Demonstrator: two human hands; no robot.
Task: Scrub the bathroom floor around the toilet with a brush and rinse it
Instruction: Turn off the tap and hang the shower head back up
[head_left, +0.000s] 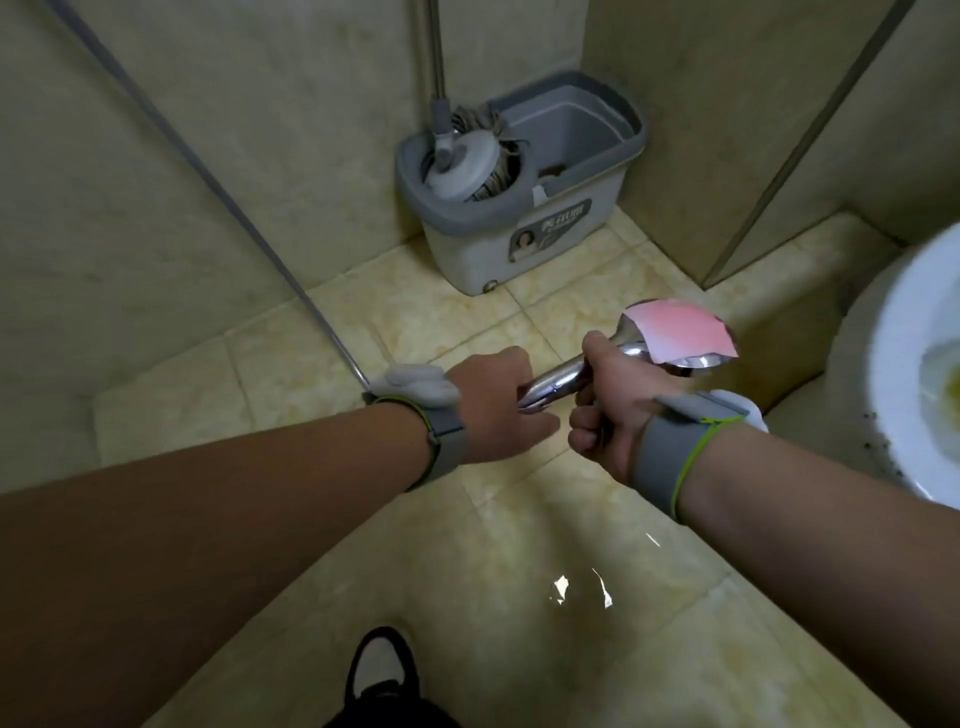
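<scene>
Shower head (563, 375) (chrome), right hand (618, 402) gripping

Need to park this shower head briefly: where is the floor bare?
Bare tiles lie between the mop bucket and the shower head that the left hand and right hand grip; a wet bare patch runs from the shoe toward the toilet. Crowded: the bucket corner and the toilet base.

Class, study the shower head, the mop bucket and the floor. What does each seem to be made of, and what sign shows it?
Shower head: chrome-plated metal or plastic, mirror-bright with sharp reflections.
Mop bucket: moulded plastic, matt grey and off-white with rounded edges.
Floor: glazed ceramic or stone-look tile, beige, with grout lines and glare where it is wet.
</scene>
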